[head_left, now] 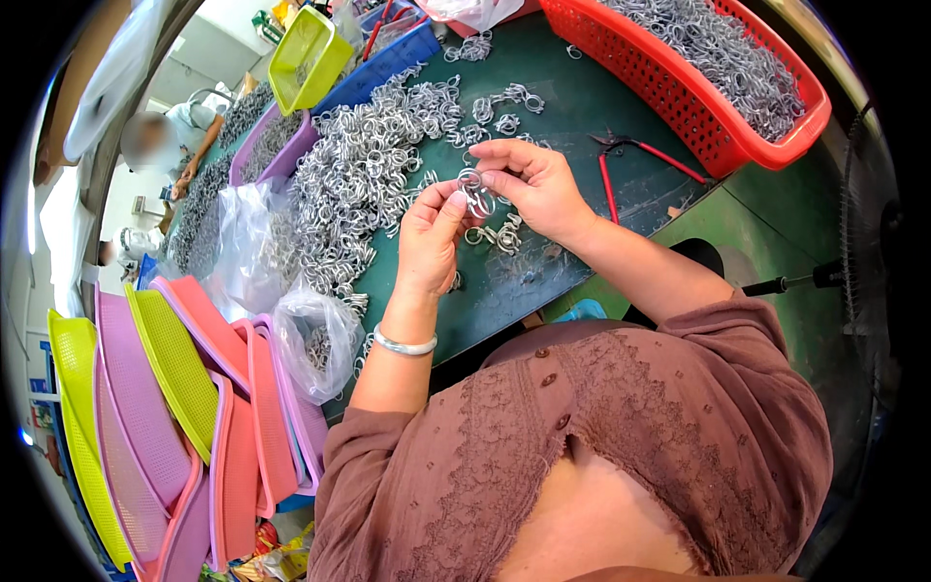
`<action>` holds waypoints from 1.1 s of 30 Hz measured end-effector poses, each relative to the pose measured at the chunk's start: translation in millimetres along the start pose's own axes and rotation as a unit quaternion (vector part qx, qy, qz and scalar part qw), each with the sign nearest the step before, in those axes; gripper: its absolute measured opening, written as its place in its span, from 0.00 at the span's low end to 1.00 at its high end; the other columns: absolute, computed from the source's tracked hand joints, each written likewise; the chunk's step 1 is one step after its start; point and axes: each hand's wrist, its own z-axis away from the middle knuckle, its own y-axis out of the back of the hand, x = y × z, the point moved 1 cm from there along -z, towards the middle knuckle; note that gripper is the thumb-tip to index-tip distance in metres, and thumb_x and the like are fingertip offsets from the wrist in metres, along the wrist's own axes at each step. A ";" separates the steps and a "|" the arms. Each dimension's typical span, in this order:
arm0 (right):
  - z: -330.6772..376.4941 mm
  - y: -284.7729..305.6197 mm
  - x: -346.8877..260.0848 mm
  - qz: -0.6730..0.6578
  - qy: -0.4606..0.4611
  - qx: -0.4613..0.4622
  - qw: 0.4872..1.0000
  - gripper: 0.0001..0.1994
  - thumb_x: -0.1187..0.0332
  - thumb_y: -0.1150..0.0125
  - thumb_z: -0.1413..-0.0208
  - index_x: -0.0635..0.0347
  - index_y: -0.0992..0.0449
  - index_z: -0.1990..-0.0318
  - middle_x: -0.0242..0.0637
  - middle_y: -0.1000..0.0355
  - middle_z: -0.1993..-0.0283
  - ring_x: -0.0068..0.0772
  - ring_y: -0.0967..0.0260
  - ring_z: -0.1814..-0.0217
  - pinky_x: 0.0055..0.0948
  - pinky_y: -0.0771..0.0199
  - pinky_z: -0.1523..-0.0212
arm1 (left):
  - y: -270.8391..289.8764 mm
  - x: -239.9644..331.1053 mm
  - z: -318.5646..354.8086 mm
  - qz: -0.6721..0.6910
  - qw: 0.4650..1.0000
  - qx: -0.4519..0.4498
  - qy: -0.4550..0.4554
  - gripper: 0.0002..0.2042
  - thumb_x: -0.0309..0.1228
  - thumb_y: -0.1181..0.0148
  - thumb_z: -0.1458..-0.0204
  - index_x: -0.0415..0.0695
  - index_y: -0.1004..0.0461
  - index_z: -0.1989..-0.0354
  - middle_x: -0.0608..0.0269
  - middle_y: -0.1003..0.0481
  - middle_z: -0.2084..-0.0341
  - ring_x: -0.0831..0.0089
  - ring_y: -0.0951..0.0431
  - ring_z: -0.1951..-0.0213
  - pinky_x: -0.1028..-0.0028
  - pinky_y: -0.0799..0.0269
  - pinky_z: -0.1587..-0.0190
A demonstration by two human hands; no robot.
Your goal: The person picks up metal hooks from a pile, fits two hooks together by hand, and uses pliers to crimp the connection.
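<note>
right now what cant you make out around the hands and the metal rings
Head view only:
- How the metal rings interlock: too small, partly behind the fingertips of the left hand and right hand.
- Contents of the clear bag: blurred by plastic.
- Red basket: far end cut off by the top edge.
- Red-handled pliers: jaw shape too small.

Counter: a dark green counter runs away from the viewer, its top scuffed and dull.
Baskets: a red mesh basket sits at the far right; a yellow-green tray, a blue tray and a purple tray line the far left.
Stacked trays: pink, purple and yellow-green trays lean beside the counter's left edge.
Fan: a dark fan stands at right.
Light: bright daylight from the upper left.
Another person: seated at the counter's far end.
</note>
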 end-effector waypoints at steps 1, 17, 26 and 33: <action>-0.6 0.3 0.6 0.002 -0.001 -0.011 1.000 0.13 0.81 0.48 0.51 0.65 0.29 0.56 0.35 0.28 0.64 0.19 0.32 0.63 0.19 0.32 0.62 | -0.8 1.6 1.4 0.003 1.000 0.005 -0.001 0.08 0.27 0.51 0.47 0.37 0.32 0.60 0.63 0.28 0.70 0.76 0.28 0.70 0.76 0.31 0.65; -8.8 -0.5 -12.7 0.072 -0.026 -0.123 0.990 0.14 0.80 0.46 0.54 0.64 0.31 0.57 0.29 0.32 0.70 0.18 0.37 0.69 0.19 0.35 0.67 | 8.4 1.6 0.4 -0.235 0.960 0.021 -0.151 0.08 0.21 0.45 0.52 0.38 0.32 0.62 0.69 0.31 0.71 0.85 0.32 0.70 0.84 0.35 0.66; -11.0 -5.0 -1.7 -0.034 -0.131 -0.091 0.987 0.14 0.79 0.50 0.52 0.64 0.34 0.55 0.29 0.34 0.67 0.16 0.38 0.70 0.17 0.37 0.71 | -1.8 -2.4 5.5 -0.056 0.997 0.032 -0.049 0.08 0.23 0.50 0.49 0.38 0.35 0.60 0.65 0.29 0.69 0.79 0.28 0.67 0.78 0.31 0.64; -13.9 -11.0 -2.4 0.081 -0.150 -0.140 0.975 0.16 0.76 0.44 0.53 0.64 0.35 0.54 0.24 0.38 0.75 0.13 0.44 0.73 0.15 0.42 0.72 | 22.5 -22.8 7.1 -0.133 0.986 0.036 -0.092 0.07 0.21 0.47 0.52 0.38 0.32 0.64 0.69 0.32 0.70 0.85 0.33 0.69 0.83 0.36 0.66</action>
